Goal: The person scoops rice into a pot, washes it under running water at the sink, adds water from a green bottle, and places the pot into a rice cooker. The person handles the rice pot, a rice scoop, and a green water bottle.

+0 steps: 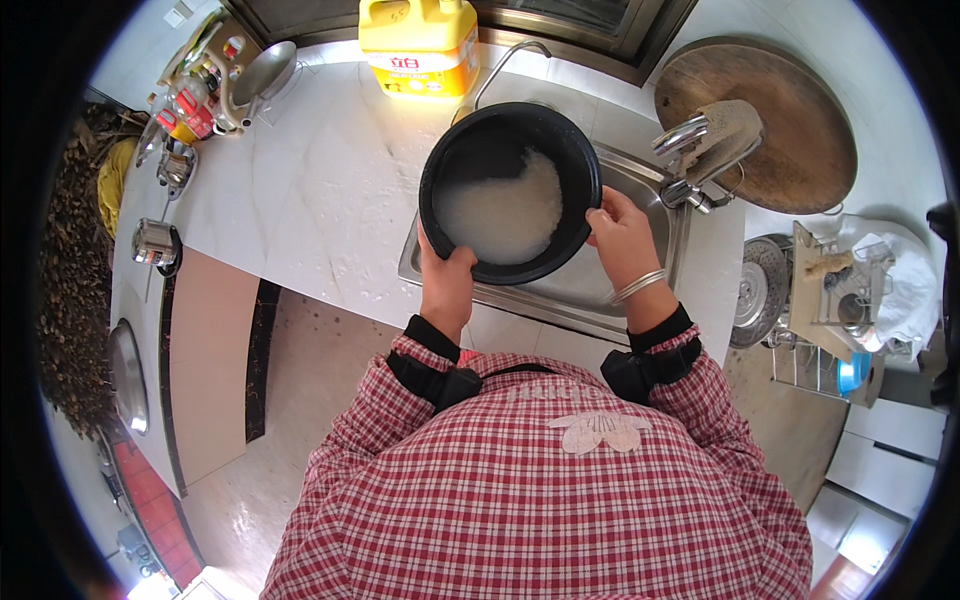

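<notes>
A round black pot is held by its rim over the left part of a stainless steel sink. Inside it, white rice grains lie in cloudy water, heaped toward the right wall. My left hand grips the pot's lower left edge, thumb over the rim. On the right side, my right hand pinches the rim between thumb and fingers. The pot covers much of the basin. A chrome faucet stands at the sink's right back corner, with no water seen running from it.
A yellow detergent jug stands behind the pot, beside a thin curved spout. A large round wooden board leans at the right back. Left on the marble-look counter are a wok, bottles and a steel cup.
</notes>
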A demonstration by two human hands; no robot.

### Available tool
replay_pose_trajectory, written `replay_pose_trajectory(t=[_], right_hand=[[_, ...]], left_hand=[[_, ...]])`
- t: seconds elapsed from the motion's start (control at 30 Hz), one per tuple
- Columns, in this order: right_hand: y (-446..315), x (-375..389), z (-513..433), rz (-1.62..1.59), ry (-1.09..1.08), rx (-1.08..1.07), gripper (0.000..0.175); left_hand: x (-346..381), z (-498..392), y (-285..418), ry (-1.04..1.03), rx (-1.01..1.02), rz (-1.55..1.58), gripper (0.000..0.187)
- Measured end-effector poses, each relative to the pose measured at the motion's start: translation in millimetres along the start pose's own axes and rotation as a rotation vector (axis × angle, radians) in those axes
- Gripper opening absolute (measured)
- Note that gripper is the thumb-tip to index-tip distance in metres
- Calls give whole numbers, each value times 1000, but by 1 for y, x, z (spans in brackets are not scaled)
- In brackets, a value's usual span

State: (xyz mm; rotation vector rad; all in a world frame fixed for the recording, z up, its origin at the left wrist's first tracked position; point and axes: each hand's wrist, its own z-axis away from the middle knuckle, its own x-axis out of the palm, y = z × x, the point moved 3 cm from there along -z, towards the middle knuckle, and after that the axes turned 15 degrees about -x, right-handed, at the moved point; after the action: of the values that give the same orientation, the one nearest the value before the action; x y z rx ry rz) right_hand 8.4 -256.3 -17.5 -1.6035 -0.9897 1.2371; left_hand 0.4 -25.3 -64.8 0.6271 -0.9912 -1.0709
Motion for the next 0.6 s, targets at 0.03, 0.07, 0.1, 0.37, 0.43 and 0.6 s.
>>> replay_pose_trajectory(t=[0.03, 0.07, 0.1, 0.37, 0.43, 0.6], right_hand=[[-1, 1, 0, -36, -13, 13, 37], [1, 2, 1, -71, 1, 76, 38], [2, 2, 2, -109, 33, 118, 39], [18, 11, 5, -402, 119, 316, 36], [20, 12, 6, -432, 131, 339, 36], [29, 16, 9, -571, 168, 365, 33]], left_hand=[[1, 1, 2, 8, 3, -10, 74], [3, 2, 4, -3, 49, -12, 77], [2, 2, 3, 54, 13, -4, 72], [-9, -3, 0, 176, 180, -239, 79], [-9, -4, 1, 148, 238, -264, 82], [-7, -2, 6, 151, 225, -301, 83]])
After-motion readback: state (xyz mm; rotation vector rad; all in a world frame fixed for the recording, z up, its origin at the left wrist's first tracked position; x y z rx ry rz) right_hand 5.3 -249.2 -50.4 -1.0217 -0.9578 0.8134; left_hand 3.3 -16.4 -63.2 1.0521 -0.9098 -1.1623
